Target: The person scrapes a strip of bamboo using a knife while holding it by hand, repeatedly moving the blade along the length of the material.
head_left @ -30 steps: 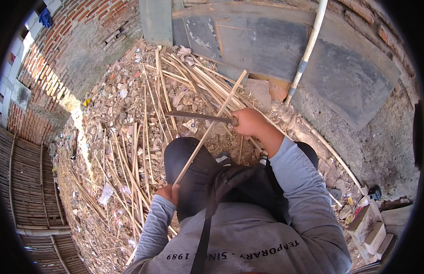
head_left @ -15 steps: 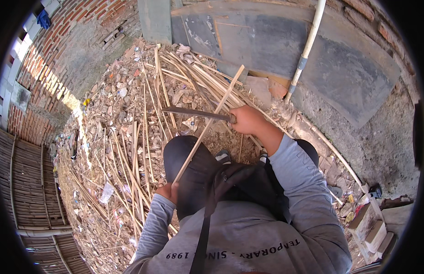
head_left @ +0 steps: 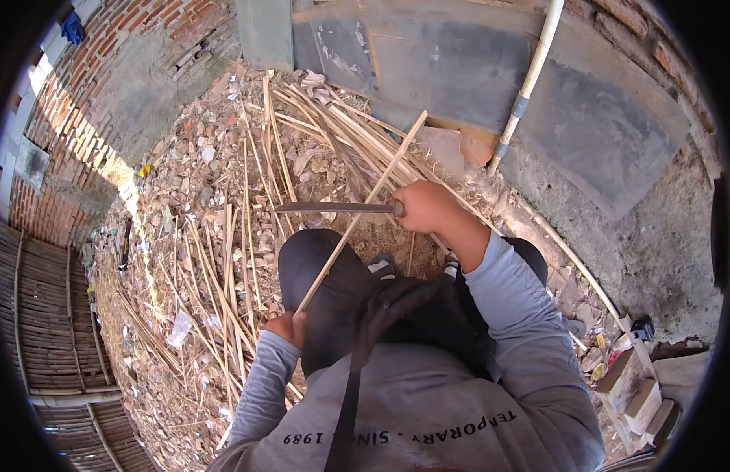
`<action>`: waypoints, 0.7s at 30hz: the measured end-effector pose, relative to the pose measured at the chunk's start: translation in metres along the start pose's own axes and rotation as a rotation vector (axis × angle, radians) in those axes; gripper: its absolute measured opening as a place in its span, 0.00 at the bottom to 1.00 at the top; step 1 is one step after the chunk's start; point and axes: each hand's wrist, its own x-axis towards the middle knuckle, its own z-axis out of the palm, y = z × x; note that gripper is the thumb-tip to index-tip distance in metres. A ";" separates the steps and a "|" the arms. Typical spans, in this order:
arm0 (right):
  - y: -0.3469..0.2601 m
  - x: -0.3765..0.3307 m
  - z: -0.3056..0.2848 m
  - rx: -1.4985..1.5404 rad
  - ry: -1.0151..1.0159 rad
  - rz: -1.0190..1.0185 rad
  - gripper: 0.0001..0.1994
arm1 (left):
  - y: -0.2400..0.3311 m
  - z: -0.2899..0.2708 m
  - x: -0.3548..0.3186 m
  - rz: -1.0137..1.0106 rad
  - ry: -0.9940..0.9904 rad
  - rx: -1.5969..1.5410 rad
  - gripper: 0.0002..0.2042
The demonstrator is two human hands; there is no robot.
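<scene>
Left hand closed on the near end of a pale strip, at the outside of the left knee. Right hand in a fist round the handle of a knife, ahead of and to the right of the left hand. Blade points left from the right fist, roughly level across the view.

Strip runs on a slant from the left hand, over the left knee, past the fist on its left side; far end sticks out beyond the right hand. Blade and strip cross just left of the right fist. Can't tell from this angle if the edge is biting or just touching.

Beyond both hands: a bundle of strips on the ground, fanned out. More loose strips left of the left hand, mostly lengthwise, with a clear plastic scrap among them. Ground is rubble and litter. Feet between the hands, partly hidden. White pole leans beyond the right hand, in front of dark panels.
</scene>
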 end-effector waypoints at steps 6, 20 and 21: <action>0.050 0.023 0.019 0.172 0.189 0.097 0.15 | 0.004 -0.002 0.004 0.007 0.007 0.019 0.20; 0.059 0.020 0.018 0.209 0.189 0.088 0.14 | 0.000 0.004 0.005 0.001 0.005 -0.015 0.21; 0.053 0.019 0.017 0.182 0.189 0.097 0.15 | 0.005 -0.002 0.003 -0.011 0.002 -0.018 0.21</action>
